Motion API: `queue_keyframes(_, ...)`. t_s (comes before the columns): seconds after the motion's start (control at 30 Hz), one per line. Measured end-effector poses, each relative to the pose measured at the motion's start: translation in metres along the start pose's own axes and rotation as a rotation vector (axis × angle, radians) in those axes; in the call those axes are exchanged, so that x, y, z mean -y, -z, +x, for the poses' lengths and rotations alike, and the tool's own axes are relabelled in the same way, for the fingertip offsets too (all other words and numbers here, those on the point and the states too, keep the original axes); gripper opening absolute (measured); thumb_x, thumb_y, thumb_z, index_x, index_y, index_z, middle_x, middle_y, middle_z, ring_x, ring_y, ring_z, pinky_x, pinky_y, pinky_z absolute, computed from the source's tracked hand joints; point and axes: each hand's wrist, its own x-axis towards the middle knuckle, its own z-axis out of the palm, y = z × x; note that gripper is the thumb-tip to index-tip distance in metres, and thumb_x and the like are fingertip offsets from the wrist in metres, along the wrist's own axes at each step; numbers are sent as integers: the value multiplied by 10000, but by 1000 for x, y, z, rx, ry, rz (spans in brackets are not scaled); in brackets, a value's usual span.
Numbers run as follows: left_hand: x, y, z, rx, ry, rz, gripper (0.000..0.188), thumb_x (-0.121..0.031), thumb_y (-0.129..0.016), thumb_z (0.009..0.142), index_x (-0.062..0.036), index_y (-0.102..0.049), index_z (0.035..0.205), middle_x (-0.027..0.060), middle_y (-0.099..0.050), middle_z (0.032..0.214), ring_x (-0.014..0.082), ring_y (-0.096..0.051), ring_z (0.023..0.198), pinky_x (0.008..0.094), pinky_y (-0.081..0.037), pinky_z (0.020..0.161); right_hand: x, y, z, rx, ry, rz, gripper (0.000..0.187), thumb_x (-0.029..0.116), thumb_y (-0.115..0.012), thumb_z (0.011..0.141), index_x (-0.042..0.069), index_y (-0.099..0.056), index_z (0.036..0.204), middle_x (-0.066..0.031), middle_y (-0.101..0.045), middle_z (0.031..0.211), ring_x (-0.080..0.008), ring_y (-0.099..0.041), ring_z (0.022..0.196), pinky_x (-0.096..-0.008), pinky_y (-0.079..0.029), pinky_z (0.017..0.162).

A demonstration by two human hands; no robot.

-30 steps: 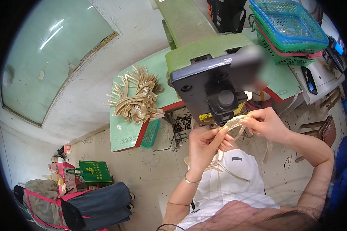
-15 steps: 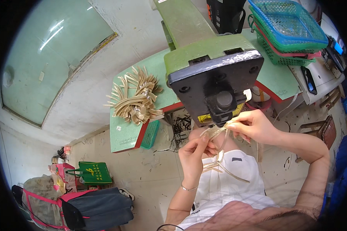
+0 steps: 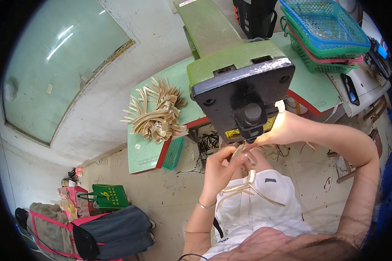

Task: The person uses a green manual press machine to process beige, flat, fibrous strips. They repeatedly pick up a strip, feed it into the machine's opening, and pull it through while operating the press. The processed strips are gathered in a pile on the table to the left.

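Beneath the black-faced head of a green machine (image 3: 244,82), both hands are at one gold strap piece (image 3: 251,176), which looks like a sandal upper. My left hand (image 3: 220,169) pinches it with thumb and fingers just below the machine's foot (image 3: 250,135). Its thin branching ends hang over my white clothing. My right hand (image 3: 281,130) reaches in from the right, fingers together on the strap close to the foot. The machine head partly hides those fingertips. A heap of similar gold strap pieces (image 3: 159,115) lies on the green table (image 3: 141,156) to the left.
Blue, pink and green plastic baskets (image 3: 324,30) are stacked at the back right, near a phone (image 3: 349,89). Below the table's left part is a green basket (image 3: 173,153). Dark scraps (image 3: 209,143) litter the floor. A green bag (image 3: 109,196) and draped clothes (image 3: 113,232) are lower left.
My right hand has moved up and inward, closer under the machine head. My left hand has shifted slightly, and the gold strap piece has come nearer the machine's foot.
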Motion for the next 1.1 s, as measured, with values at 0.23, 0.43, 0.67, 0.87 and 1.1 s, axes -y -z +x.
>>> queue_keyframes(0.23, -13, -8, -3, -76, 144, -440, 255, -132, -558, 914, 48, -651, 759, 84, -627, 635, 110, -565, 530, 211, -445, 495, -27, 44, -4, 522, -147, -146, 311, 325, -631, 833, 31, -677, 739, -2, -628, 623, -61, -541, 602, -223, -399, 552)
queue_keyframes(0.43, -5, -10, -19, -212, 177, -509, 261, -126, -550, 917, 45, -645, 745, 84, -627, 637, 97, -559, 527, 207, -441, 500, -53, 20, -24, 166, -270, 579, 472, 400, -446, 947, -30, -640, 929, -2, -557, 622, -88, -525, 529, -252, -427, 536)
queue_keyframes(0.67, -13, -20, -5, -107, 74, -459, 245, -127, -562, 914, 46, -651, 766, 58, -624, 638, 75, -545, 555, 195, -421, 523, -61, 23, -45, 27, -363, 855, 409, 311, -465, 956, -72, -607, 960, 9, -470, 591, -54, -373, 452, -228, -299, 399)
queue_keyframes(0.87, -17, -24, -3, -137, 148, -538, 238, -127, -568, 911, 49, -653, 776, 61, -622, 637, 77, -544, 541, 193, -420, 505, -60, 20, -53, -9, -307, 798, 229, 153, -519, 931, -57, -606, 956, 18, -464, 586, -54, -385, 463, -221, -309, 428)
queue_keyframes(1.1, -3, -19, -26, -327, 185, -660, 235, -137, -560, 914, 37, -642, 780, 73, -604, 607, 97, -535, 464, 199, -412, 431, -55, 10, -40, 35, -239, 677, 218, 154, -519, 929, -30, -598, 844, -31, -571, 677, -65, -506, 509, -221, -397, 463)
